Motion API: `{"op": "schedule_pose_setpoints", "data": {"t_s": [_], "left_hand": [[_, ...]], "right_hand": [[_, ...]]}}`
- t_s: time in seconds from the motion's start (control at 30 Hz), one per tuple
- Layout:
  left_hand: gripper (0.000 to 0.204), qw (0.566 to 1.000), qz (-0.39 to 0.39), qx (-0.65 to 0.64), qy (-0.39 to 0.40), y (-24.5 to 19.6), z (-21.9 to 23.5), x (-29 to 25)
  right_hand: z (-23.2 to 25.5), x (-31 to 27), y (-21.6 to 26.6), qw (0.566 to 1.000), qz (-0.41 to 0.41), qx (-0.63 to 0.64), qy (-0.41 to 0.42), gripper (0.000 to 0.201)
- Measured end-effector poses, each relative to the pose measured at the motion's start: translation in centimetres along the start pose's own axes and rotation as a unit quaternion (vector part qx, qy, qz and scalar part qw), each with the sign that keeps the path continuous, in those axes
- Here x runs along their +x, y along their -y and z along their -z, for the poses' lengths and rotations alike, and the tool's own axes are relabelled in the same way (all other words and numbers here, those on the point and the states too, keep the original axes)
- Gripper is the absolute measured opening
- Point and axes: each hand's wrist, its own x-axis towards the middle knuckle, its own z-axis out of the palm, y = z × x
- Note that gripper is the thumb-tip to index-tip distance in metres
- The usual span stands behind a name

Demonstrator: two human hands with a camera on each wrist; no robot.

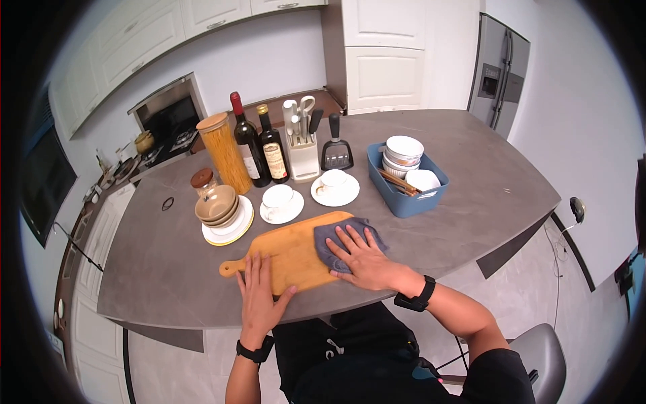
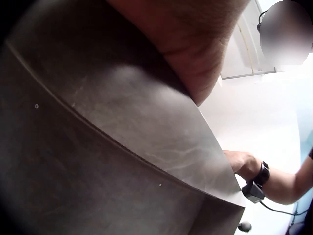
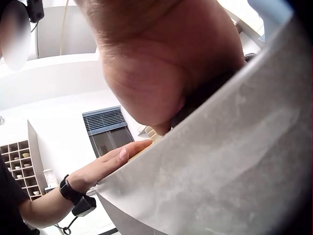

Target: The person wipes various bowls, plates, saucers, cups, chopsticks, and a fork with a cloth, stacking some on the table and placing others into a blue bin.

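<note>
A wooden cutting board (image 1: 293,250) lies on the grey countertop, its handle pointing left. My left hand (image 1: 262,296) rests with straight fingers over the board's lower left edge, thumb held apart. On the board's right end, a dark grey cloth (image 1: 324,256) is spread under my right hand (image 1: 367,262). The right fingers are straight and fanned out, pressing the cloth flat. In the left wrist view, the left palm heel (image 2: 195,63) shows above the counter edge. The right wrist view shows the right palm (image 3: 156,73), with the dark cloth mostly hidden beneath it.
Behind the board stand stacked brown bowls (image 1: 217,204) on plates, two cups on saucers (image 1: 282,212), a pasta jar (image 1: 225,155), two bottles (image 1: 249,148) and a knife block (image 1: 303,158). A blue basket (image 1: 404,202) of bowls stands right. The counter's curved edge (image 1: 269,316) runs nearest me.
</note>
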Motion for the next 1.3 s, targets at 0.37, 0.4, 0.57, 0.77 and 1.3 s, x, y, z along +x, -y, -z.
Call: {"op": "schedule_pose_setpoints", "data": {"t_s": [0.37, 0.4, 0.57, 0.77, 1.3], "left_hand": [[0.088, 0.999, 0.002, -0.018, -0.034, 0.3, -0.2, -0.1], [0.088, 0.999, 0.003, -0.02, -0.033, 0.4, -0.2, 0.0], [0.087, 0.999, 0.01, -0.033, -0.033, 0.4, 0.0, 0.1], [0.089, 0.999, 0.014, -0.046, -0.009, 0.7, 0.4, 0.4], [0.086, 0.999, -0.008, -0.035, -0.011, 0.8, 0.2, 0.6]], "right_hand": [[0.5, 0.0, -0.3, 1.0, 0.029, -0.002, -0.002, 0.102], [0.5, 0.0, -0.3, 1.0, 0.029, -0.004, 0.001, 0.102], [1.4, -0.1, -0.1, 0.999, 0.037, 0.003, 0.002, 0.099], [2.0, 0.4, 0.5, 1.0, 0.02, -0.008, 0.009, 0.1], [4.0, 0.9, 2.2, 0.999, 0.007, 0.028, -0.035, 0.088]]}}
